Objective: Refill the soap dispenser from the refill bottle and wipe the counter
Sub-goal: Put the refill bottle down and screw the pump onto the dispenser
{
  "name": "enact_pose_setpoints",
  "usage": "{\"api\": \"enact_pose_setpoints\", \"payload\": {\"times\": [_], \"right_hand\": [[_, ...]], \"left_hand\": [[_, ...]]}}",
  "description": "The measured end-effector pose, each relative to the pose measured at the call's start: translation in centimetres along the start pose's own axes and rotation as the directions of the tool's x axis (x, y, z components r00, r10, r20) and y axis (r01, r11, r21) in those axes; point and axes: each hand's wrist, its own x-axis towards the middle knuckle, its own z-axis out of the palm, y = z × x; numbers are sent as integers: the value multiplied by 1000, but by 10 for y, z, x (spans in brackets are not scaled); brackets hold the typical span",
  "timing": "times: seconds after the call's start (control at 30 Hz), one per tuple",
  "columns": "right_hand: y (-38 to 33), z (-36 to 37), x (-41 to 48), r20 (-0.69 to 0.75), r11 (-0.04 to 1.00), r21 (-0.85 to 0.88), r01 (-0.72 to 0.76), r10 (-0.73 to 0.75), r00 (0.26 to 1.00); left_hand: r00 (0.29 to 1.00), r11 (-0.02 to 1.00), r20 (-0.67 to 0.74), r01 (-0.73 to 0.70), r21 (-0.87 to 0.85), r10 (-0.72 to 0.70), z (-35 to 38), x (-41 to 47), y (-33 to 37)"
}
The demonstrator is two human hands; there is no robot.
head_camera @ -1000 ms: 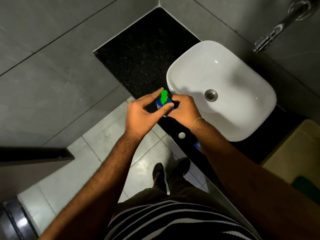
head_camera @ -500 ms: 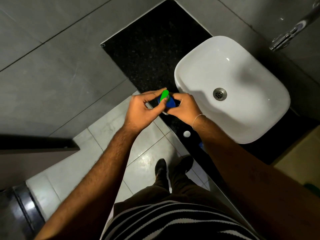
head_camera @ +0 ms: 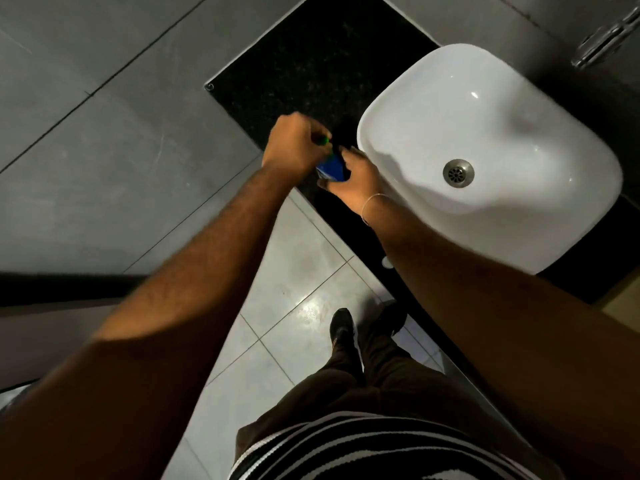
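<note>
We see a white basin [head_camera: 485, 140] with a metal drain [head_camera: 458, 172] at its middle. Beyond it a chrome tap [head_camera: 604, 43] juts from the grey wall, and below us lie pale floor tiles [head_camera: 294, 271] and dark shoes [head_camera: 341, 327].

We are finding no readable text anywhere. The blue bottle [head_camera: 330, 168] label is showing only a blur.

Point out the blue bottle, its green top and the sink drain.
blue bottle [head_camera: 331, 169]: head view, on the blue body showing between the two hands.
green top [head_camera: 322, 141]: head view, on the green tip beside the left hand's knuckles.
sink drain [head_camera: 458, 172]: head view, on the metal strainer.
</note>
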Motion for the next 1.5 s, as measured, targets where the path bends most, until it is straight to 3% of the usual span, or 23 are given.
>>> {"api": "enact_pose_setpoints", "payload": {"times": [0.17,0.53,0.8,1.0,1.27,1.5], "right_hand": [[19,-8,-41,-84,994,103,-22,31,996],[51,-41,-114,-124,996,91,-12,23,992],[54,-37,-134,-144,999,41,-18,24,989],[64,-29,-197,-45,994,-27,110,-111,993],[68,-49,-244,11,979,-94,180,-180,984],[62,-63,-243,-93,969,-80,232,-239,967]], "left_hand": [[999,998,6,38,42,-38,8,30,-5],[999,997,-17,-42,65,43,5,70,-6],[1000,1000,-14,-5,-28,5,7,65,-15],[990,992,-128,41,-121,-57,22,47,-16],[992,994,-120,27,-105,-39,22,51,-22],[993,982,-112,18,-190,-40,26,56,-28]]}}
